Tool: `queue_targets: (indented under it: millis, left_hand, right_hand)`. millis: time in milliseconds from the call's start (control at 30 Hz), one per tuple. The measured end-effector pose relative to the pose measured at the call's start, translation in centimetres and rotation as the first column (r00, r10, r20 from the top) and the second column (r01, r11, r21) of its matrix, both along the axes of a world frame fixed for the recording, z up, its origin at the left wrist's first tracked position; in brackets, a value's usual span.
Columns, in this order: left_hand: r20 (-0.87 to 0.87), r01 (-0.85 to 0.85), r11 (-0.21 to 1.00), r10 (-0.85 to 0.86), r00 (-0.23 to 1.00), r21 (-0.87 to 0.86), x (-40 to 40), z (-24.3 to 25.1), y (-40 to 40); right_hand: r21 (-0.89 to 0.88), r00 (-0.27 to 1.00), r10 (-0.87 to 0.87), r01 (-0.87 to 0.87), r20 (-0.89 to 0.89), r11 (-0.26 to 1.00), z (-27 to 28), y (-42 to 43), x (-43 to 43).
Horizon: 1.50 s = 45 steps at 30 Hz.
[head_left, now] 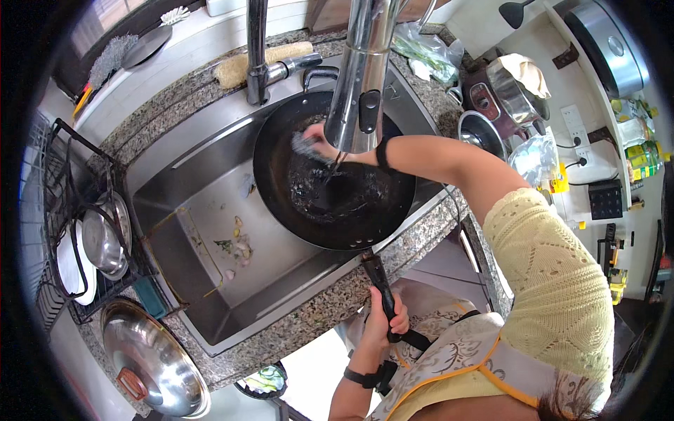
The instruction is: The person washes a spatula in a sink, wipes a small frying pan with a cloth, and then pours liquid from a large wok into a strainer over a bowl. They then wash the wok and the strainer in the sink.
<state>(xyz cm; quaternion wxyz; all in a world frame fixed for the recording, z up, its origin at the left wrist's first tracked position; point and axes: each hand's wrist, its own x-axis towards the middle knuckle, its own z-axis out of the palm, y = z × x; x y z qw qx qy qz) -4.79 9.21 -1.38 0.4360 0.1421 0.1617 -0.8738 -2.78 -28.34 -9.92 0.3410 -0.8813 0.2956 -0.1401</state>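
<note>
A black wok [337, 210] rests over the right part of a stainless steel sink [210, 179], with shallow water in its bottom. At its black handle, my left hand [387, 318] is closed around the grip. My right hand [326, 144] is inside the wok, fingers on a grey scouring pad [310, 150] against the far-left inner wall; hand and pad are slightly blurred. The chrome faucet spout [355, 94] hangs over the wok and hides part of my right hand. A thin stream of water seems to fall below it.
Food scraps [239, 250] lie on the sink floor. A dish rack [68, 221] with metal bowls stands at the left, near a large domed steel lid [152, 358]. A luffa [284, 52] lies behind the faucet. A steel bowl [480, 134] and a cooker [482, 97] stand at the right.
</note>
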Motion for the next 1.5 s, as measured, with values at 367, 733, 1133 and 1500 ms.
queue_targets:
  millis: [367, 733, 1133, 1500]
  left_hand:
    - [0.119, 0.030, 0.995, -0.041, 0.992, 0.094, 0.2, 0.8, 0.1]
    - [0.161, -0.011, 0.991, -0.011, 0.987, 0.132, 0.4, 0.6, 0.3]
    - [0.005, -0.042, 0.997, 0.042, 0.999, 0.068, 0.0, -0.3, 0.5]
    - [0.089, -0.045, 0.997, 0.039, 0.995, 0.056, -0.7, 0.4, 0.3]
  right_hand:
    - [0.129, 0.862, 0.374, -0.351, -0.343, 0.927, 4.8, 7.5, -4.2]
    - [0.393, 0.702, 0.669, -0.558, -0.246, 0.730, 4.0, 7.1, -6.1]
    - [-0.090, 0.843, 0.038, -0.102, -0.536, 0.991, 4.9, 8.2, -8.1]
    - [-0.177, 0.875, -0.040, -0.053, -0.482, 0.983, 4.0, 4.6, -6.2]
